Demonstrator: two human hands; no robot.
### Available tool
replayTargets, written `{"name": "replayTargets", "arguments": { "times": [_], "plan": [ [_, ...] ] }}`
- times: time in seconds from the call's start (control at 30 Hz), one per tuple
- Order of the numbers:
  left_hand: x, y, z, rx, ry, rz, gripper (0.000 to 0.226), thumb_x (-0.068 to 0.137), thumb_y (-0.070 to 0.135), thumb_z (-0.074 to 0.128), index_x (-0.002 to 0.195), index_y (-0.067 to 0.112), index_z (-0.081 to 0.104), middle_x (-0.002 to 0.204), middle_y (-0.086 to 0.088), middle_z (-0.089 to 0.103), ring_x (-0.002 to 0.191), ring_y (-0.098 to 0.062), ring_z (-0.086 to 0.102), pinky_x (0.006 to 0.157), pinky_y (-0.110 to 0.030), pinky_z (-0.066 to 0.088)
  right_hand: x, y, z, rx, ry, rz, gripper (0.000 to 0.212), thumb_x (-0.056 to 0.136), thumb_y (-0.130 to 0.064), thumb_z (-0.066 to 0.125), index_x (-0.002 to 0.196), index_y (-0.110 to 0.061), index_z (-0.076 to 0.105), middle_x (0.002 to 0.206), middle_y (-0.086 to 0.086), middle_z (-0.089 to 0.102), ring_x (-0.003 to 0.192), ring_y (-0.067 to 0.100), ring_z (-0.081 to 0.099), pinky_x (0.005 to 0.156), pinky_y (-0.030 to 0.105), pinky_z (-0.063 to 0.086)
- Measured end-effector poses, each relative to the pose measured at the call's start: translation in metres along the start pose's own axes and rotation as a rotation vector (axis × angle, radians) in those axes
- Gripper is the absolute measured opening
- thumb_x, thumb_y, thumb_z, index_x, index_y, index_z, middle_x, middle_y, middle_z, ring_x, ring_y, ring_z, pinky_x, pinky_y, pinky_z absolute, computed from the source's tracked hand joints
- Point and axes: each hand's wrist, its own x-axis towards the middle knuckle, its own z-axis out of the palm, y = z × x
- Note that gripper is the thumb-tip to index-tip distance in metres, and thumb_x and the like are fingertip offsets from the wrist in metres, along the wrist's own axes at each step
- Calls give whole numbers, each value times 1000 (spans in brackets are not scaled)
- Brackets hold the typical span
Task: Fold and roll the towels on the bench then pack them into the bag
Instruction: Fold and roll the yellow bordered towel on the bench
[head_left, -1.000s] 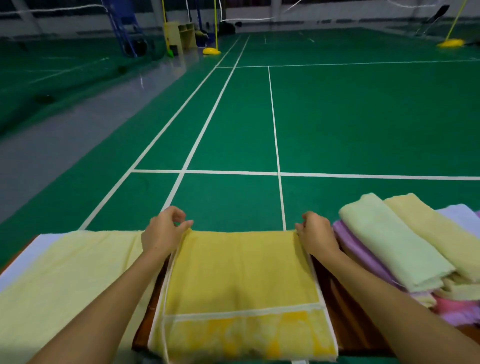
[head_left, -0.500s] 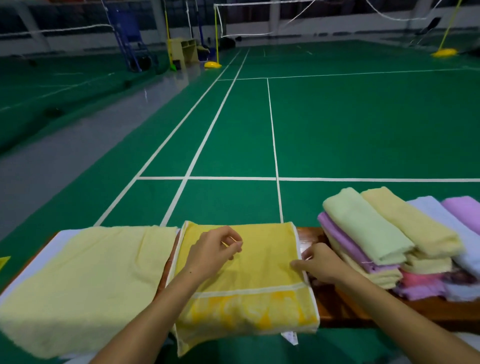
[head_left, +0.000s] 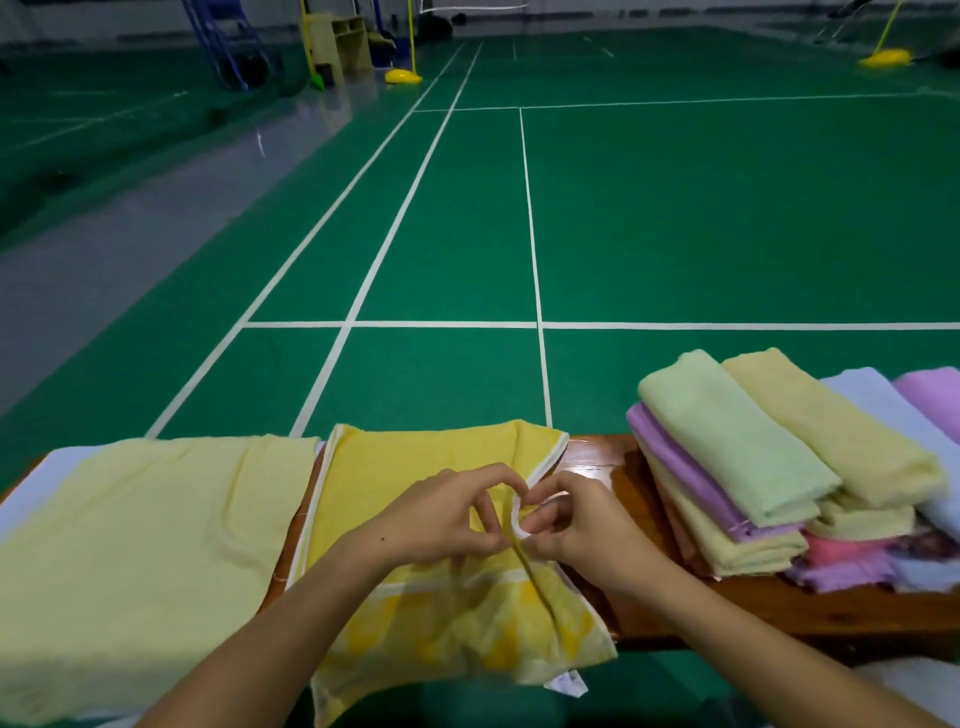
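Bare bench strip lying open beside the towels
Towel stack (head_left: 779, 467) crowding the right; pale yellow towel (head_left: 145, 545) covering the left; wooden bench (head_left: 597, 457) showing between.

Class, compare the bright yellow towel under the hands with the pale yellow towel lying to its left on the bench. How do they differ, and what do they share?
The bright yellow towel has a white border and a patterned band; the pale yellow towel looks plain. The left hand and right hand pinch the bright yellow towel's right edge, lifting it; nothing touches the pale yellow towel. Both lie spread across the wooden bench, unrolled.
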Motion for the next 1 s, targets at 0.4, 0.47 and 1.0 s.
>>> {"name": "replayTargets", "arguments": {
  "times": [0.4,0.47,1.0],
  "plan": [
    [-2,0,-2,70,99,42,8,99,39,69,99,36,62,89,19,74,64,-3,71,71,-34,55,-18,6,-5,-27,-65,-21,42,69,-34,91,102,-27,67,90,1,74,74,10,70,75,37,61],
    [-5,-6,-6,-10,148,43,7,97,35,71,97,35,64,93,14,72,69,-7,73,75,-41,59,-23,7,-13,-144,-138,56,39,69,-47,91,93,-23,73,80,-2,75,71,11,70,69,34,58],
    [-22,6,-32,-557,358,13,9,97,-5,68,92,1,62,81,-10,63,78,-24,66,75,-53,65,-4,4,-24,-253,58,-200,11,94,-32,73,86,-26,77,78,-12,73,75,4,66,68,30,54]
  ]
}}
